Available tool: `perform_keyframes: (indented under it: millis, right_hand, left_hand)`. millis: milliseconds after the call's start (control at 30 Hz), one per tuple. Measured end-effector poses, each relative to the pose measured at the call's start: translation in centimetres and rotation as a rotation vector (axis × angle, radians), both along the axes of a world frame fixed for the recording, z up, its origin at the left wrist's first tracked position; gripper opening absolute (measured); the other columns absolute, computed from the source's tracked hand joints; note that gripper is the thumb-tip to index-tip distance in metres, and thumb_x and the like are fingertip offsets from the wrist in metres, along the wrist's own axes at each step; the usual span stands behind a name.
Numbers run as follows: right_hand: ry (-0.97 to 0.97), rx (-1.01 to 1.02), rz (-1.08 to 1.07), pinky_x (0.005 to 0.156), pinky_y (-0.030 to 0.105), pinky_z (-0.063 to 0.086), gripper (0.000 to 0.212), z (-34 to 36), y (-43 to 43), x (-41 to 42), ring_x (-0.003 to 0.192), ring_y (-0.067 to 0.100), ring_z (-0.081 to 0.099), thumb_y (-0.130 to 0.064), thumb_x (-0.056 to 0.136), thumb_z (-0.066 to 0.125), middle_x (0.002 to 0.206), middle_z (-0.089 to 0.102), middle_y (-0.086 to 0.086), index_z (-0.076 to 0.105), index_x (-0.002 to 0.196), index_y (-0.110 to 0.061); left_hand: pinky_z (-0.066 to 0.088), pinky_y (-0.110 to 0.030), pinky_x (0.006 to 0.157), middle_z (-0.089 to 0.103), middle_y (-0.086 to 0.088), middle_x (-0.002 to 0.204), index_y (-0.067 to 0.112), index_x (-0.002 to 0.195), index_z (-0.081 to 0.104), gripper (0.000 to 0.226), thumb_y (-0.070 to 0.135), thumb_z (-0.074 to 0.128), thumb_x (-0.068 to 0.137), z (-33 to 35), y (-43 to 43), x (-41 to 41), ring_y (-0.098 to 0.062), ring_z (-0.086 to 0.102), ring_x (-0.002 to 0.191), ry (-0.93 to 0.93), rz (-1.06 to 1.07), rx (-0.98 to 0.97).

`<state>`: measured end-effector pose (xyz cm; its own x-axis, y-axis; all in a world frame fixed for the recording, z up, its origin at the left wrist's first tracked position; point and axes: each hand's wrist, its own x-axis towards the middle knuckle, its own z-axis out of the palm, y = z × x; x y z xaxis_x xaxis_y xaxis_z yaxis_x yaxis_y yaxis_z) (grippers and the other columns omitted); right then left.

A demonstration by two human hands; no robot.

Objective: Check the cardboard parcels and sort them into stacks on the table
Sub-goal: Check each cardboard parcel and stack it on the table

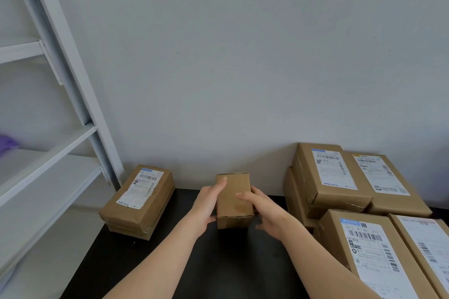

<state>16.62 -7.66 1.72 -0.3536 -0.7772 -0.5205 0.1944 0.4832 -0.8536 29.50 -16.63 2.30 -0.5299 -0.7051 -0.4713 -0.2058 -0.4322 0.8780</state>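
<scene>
I watch both hands grip a small plain parcel (234,201) over the black table (170,262), the left hand (207,204) on its 9 o'clock side and the right hand (263,211) at 3 o'clock. A labelled parcel (138,201) lies at 9 o'clock, with stacked parcels (340,177) at 3 o'clock.

A person holds a plain box (234,199) over the black table (170,262), the left hand (206,204) gripping its left side and the right hand (262,211) its right, thumbs on the top face. Left of the box lies a labelled parcel (138,201) on another. Right of the box sit stacks (328,177) of labelled parcels. Far left of the box stand white shelves (60,133).
</scene>
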Motion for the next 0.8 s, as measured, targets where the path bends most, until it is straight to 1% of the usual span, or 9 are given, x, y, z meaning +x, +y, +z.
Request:
perform_keyframes:
  millis: [67,167,200,300,400,467,567,700,800]
  right_hand:
    - [0.020,0.010,-0.020,0.104,0.053,0.028,0.071,0.0,-0.1,0.1,0.121,0.025,0.042,-0.048,0.082,0.066,0.128,0.046,-0.003,0.030,0.141,-0.037]
    - [0.063,0.027,-0.086,0.093,0.045,0.037,0.068,0.1,-0.5,0.3,0.112,0.022,0.044,-0.046,0.085,0.064,0.126,0.046,-0.001,0.032,0.143,-0.032]
    - [0.084,0.036,-0.100,0.092,0.044,0.038,0.066,0.1,-0.6,0.4,0.112,0.022,0.044,-0.044,0.086,0.063,0.127,0.046,0.001,0.032,0.143,-0.030]
    - [0.147,0.076,-0.110,0.091,0.040,0.040,0.061,-0.1,-0.8,0.5,0.120,0.025,0.043,-0.038,0.091,0.059,0.135,0.044,0.005,0.032,0.144,-0.024]
    - [0.157,0.121,-0.114,0.085,0.036,0.039,0.060,-0.4,-0.8,0.5,0.120,0.025,0.044,-0.036,0.092,0.057,0.138,0.043,0.007,0.032,0.144,-0.021]
    - [0.145,0.147,-0.128,0.086,0.037,0.039,0.061,-0.5,-1.0,0.4,0.123,0.027,0.042,-0.038,0.092,0.057,0.139,0.042,0.007,0.032,0.145,-0.020]
    - [0.158,0.185,-0.139,0.090,0.040,0.041,0.061,-0.6,-1.6,0.4,0.126,0.029,0.041,-0.038,0.091,0.057,0.140,0.042,0.008,0.033,0.144,-0.019]
    - [0.182,0.221,-0.128,0.081,0.034,0.038,0.061,-0.5,-2.2,0.0,0.122,0.028,0.044,-0.037,0.090,0.057,0.138,0.044,0.008,0.034,0.143,-0.018]
    - [0.179,0.245,-0.119,0.084,0.036,0.040,0.062,-0.4,-2.3,-0.3,0.123,0.028,0.044,-0.037,0.089,0.058,0.139,0.043,0.009,0.034,0.143,-0.017]
  left_hand:
    - [0.047,-0.046,0.097,0.053,-0.005,0.127,0.018,0.134,0.041,0.062,0.054,0.058,0.086,-0.1,0.0,-0.2,-0.024,0.053,0.114,-0.065,-0.001,-0.077]
    - [0.049,-0.042,0.096,0.049,-0.006,0.131,0.017,0.135,0.036,0.064,0.045,0.065,0.086,-0.2,0.2,-0.5,-0.025,0.052,0.117,-0.181,-0.023,-0.193]
    - [0.049,-0.041,0.095,0.048,-0.006,0.133,0.016,0.136,0.034,0.064,0.043,0.065,0.086,-0.3,0.2,-0.6,-0.025,0.052,0.118,-0.216,-0.043,-0.232]
    - [0.050,-0.039,0.094,0.046,-0.007,0.135,0.015,0.136,0.033,0.064,0.039,0.066,0.087,-0.5,0.2,-0.7,-0.025,0.051,0.119,-0.273,-0.088,-0.290]
    - [0.051,-0.040,0.092,0.047,-0.007,0.135,0.015,0.136,0.033,0.064,0.039,0.066,0.086,-0.8,0.1,-0.9,-0.025,0.051,0.118,-0.285,-0.084,-0.272]
    - [0.050,-0.041,0.091,0.047,-0.007,0.134,0.016,0.135,0.034,0.063,0.037,0.067,0.086,-0.8,0.0,-1.0,-0.025,0.051,0.118,-0.288,-0.069,-0.241]
    - [0.050,-0.043,0.092,0.049,-0.007,0.131,0.016,0.135,0.036,0.063,0.033,0.070,0.085,-0.8,-0.3,-1.3,-0.026,0.052,0.116,-0.281,-0.023,-0.170]
    - [0.049,-0.044,0.089,0.049,-0.010,0.130,0.014,0.135,0.036,0.064,0.026,0.072,0.084,-0.7,-0.8,-1.9,-0.028,0.051,0.116,-0.274,0.008,-0.087]
    - [0.048,-0.048,0.095,0.047,-0.011,0.133,0.013,0.137,0.035,0.067,0.022,0.073,0.082,-0.5,-1.1,-2.0,-0.031,0.049,0.120,-0.284,0.017,-0.046]
